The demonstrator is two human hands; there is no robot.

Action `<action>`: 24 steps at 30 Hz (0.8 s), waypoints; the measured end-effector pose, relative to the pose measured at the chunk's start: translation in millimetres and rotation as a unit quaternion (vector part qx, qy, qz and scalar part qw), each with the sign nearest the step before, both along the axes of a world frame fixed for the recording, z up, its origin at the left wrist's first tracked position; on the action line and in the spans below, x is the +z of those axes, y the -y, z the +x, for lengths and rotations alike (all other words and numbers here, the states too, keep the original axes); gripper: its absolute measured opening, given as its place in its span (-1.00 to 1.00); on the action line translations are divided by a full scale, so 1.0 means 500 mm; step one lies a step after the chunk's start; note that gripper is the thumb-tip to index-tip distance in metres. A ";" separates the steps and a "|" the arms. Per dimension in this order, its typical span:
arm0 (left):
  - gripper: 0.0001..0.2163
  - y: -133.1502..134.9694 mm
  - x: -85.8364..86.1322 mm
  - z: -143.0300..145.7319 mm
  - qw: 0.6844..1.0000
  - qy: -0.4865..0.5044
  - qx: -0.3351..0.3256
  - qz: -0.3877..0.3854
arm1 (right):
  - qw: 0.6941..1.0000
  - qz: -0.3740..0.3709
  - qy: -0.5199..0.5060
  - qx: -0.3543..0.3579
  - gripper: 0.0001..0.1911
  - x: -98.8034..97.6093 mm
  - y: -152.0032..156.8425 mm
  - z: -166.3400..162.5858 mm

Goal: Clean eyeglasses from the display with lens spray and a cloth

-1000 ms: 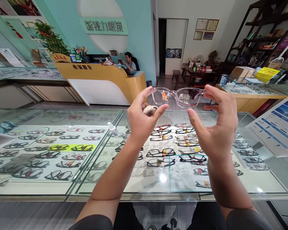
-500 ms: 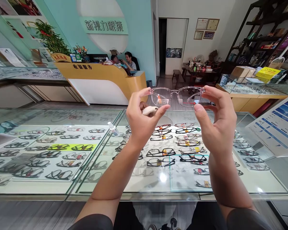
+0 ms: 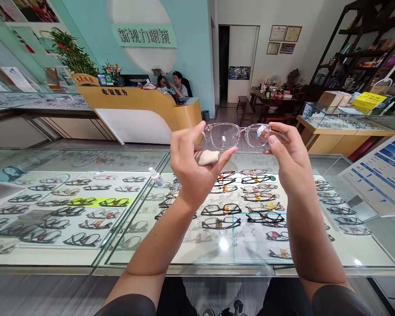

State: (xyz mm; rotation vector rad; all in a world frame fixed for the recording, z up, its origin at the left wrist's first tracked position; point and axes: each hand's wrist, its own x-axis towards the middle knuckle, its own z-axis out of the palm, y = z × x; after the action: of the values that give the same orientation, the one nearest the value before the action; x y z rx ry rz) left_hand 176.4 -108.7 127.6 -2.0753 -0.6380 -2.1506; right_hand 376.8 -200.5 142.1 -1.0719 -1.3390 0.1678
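A pair of clear-framed eyeglasses (image 3: 242, 129) is held up above the glass counter, turned at a slight angle. My left hand (image 3: 192, 162) grips the left end of the frame between fingers and thumb. Tucked in that same palm is a whitish folded piece, perhaps a cloth (image 3: 206, 157). On the other side, my right hand (image 3: 291, 160) pinches the right end of the frame. Below both hands, several rows of eyeglasses (image 3: 221, 210) lie inside the lit display case (image 3: 204, 252).
A small white spray bottle (image 3: 156, 177) stands on the counter glass, left of my left forearm. Printed sheets (image 3: 378, 180) stand at the right. Beyond are a yellow service desk (image 3: 141, 103) with two people behind it and another display counter (image 3: 349, 131) with boxes.
The eyeglasses have turned, with the right end drawn leftward and the lenses now angled. My right hand has shifted left, closer to my left hand, and both keep their hold.
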 end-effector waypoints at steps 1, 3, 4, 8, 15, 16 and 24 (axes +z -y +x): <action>-0.25 -0.002 -0.001 0.000 1.000 0.003 -0.008 -0.010 | 1.000 0.007 -0.001 -0.007 -0.66 0.002 0.001 -0.001; -0.26 -0.008 -0.002 -0.001 0.999 0.014 -0.024 -0.031 | 0.999 0.026 -0.004 -0.024 -0.69 0.007 0.004 -0.004; -0.27 -0.012 -0.003 -0.001 0.999 0.021 -0.033 -0.037 | 0.999 0.036 -0.005 -0.034 -0.70 0.009 0.005 -0.007; -0.32 -0.032 -0.005 0.001 0.995 0.050 -0.070 -0.041 | 0.994 0.083 -0.006 -0.064 -0.76 0.016 0.010 -0.026; -0.27 -0.052 -0.013 0.005 0.992 0.056 -0.091 -0.068 | 0.985 0.139 0.008 -0.104 -0.77 0.013 0.014 -0.050; -0.28 -0.053 -0.014 0.005 0.992 0.055 -0.088 -0.065 | 0.984 0.144 0.008 -0.107 -0.77 0.013 0.014 -0.051; -0.27 -0.059 -0.021 0.014 0.993 0.037 -0.084 -0.068 | 0.981 0.147 0.005 -0.124 -0.82 0.015 0.013 -0.051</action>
State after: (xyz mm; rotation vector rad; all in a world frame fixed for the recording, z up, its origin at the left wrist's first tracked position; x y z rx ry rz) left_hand 183.2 -79.3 117.3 -2.1990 -0.6555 -2.3467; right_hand 351.2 -207.1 149.4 -0.9774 -1.1839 -0.2163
